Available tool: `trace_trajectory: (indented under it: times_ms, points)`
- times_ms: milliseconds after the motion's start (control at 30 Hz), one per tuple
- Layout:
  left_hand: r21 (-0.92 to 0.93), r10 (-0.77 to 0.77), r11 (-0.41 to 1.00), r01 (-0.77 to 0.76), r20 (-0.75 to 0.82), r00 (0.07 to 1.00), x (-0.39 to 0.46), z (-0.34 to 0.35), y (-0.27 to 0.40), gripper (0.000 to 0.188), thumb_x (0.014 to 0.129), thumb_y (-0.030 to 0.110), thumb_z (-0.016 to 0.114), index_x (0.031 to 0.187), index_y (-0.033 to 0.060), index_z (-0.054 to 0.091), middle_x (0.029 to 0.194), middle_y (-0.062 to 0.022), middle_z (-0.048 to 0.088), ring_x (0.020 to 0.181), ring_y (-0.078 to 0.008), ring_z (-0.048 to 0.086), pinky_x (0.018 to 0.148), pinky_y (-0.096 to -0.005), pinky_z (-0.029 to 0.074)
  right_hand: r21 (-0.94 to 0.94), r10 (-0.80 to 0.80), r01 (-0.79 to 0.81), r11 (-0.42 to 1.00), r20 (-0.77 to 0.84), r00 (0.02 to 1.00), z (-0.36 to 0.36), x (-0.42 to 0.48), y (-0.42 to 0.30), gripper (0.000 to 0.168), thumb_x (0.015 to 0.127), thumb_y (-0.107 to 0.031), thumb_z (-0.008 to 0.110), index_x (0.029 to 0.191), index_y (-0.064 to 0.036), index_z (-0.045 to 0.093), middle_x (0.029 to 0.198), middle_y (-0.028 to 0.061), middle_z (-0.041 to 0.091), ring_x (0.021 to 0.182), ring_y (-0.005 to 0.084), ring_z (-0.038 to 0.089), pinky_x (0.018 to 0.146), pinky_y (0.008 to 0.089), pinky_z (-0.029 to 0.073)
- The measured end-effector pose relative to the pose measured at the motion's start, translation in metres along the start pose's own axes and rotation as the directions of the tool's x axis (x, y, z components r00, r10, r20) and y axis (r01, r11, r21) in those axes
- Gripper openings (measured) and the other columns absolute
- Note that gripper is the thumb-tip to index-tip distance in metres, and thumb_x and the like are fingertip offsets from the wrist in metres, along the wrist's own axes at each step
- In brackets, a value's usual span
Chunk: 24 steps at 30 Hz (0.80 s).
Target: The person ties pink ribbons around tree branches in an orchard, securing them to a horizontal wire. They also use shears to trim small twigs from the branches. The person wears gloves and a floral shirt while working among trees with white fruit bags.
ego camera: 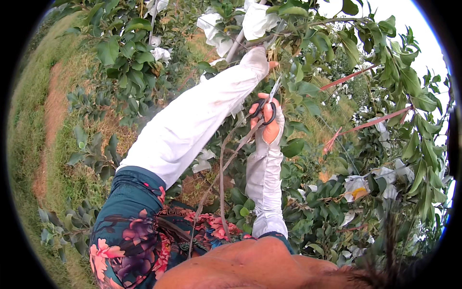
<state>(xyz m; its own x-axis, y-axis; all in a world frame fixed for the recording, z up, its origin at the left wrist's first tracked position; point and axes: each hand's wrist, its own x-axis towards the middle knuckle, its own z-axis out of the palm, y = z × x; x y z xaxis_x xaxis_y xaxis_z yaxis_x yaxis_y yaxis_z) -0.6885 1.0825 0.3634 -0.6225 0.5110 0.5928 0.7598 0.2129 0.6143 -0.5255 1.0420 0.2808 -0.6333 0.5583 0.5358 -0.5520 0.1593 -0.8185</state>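
Note:
My right hand [269,119], in a pale fingerless sleeve, grips small scissors [270,110] by their black handles. The metal blades point up among leaves, just below my other hand. A greyish-brown cord [221,180] hangs in strands from about the scissors' handles down towards my floral shirt. My left hand [258,59] reaches up to a tree branch [236,45], its back covered by a white sleeve. One digit sticks out at the side; the other fingers are hidden, so its grip cannot be made out. White bags [256,21] hang right above it.
Leafy branches [411,79] arch over the right side. Reddish straps [375,121] and thin wires cross there. More white bags hang among leaves, one torn bag [356,188] showing yellow. Grass [27,137] and a bare dirt strip [52,108] run along the left.

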Motion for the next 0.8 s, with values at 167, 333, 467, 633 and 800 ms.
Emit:
trace_trajectory:
  times_ms: [167,333,467,633,800]
  points:
    - [-0.227,0.165,0.956,-0.184,-0.097,0.981,0.010,0.017,-0.031,0.043,0.068,0.018,0.071,0.105,0.0010,0.057,0.100,-0.0180,0.060,0.095,-0.0332,0.057,0.083,-0.0364,0.044,0.012,0.007,-0.007,1.000,0.024,1.000,-0.012,0.000,-0.009,0.036,0.091,-0.030,0.046,0.112,-0.001,0.048,0.075,0.0102,0.057,0.043,0.0114,0.047,0.040,0.0206,0.039]
    - [-0.465,0.101,0.856,-0.225,-0.277,0.956,-0.006,0.024,-0.023,0.036,0.070,0.003,0.063,0.105,0.0020,0.055,0.095,-0.0177,0.060,0.092,-0.0321,0.057,0.082,-0.0368,0.044,-0.019,0.057,-0.056,0.998,0.050,0.997,-0.012,0.014,-0.020,0.039,0.092,-0.035,0.044,0.111,-0.001,0.049,0.075,0.0095,0.058,0.043,0.0114,0.047,0.040,0.0207,0.038]
    - [-0.363,0.106,0.890,-0.275,-0.422,0.900,-0.006,0.007,-0.006,0.038,0.071,0.013,0.067,0.106,0.0025,0.054,0.095,-0.0177,0.060,0.091,-0.0327,0.057,0.079,-0.0367,0.044,-0.161,0.155,-0.149,0.976,0.026,0.987,-0.014,0.057,-0.031,0.045,0.090,-0.045,0.042,0.106,-0.004,0.052,0.068,0.0053,0.056,0.043,0.0097,0.046,0.039,0.0193,0.034]
    - [-0.437,-0.046,0.893,-0.107,-0.325,0.945,0.012,-0.001,0.010,0.035,0.071,0.016,0.068,0.101,0.0020,0.057,0.091,-0.0186,0.061,0.087,-0.0335,0.058,0.075,-0.0389,0.043,-0.385,0.226,-0.216,0.897,-0.019,0.974,-0.034,0.116,-0.035,0.048,0.084,-0.049,0.051,0.096,-0.003,0.056,0.060,0.0054,0.055,0.035,0.0081,0.039,0.033,0.0211,0.027]
    - [-0.361,0.135,0.869,-0.339,-0.485,0.864,0.008,0.013,-0.005,0.023,0.073,0.008,0.067,0.092,0.0007,0.057,0.070,-0.0160,0.057,0.057,-0.0244,0.055,0.053,-0.0353,0.042,-0.481,0.223,-0.200,0.853,-0.011,0.975,-0.038,0.127,-0.045,0.043,0.082,-0.046,0.057,0.092,-0.004,0.058,0.056,0.0044,0.054,0.033,0.0077,0.037,0.033,0.0215,0.025]
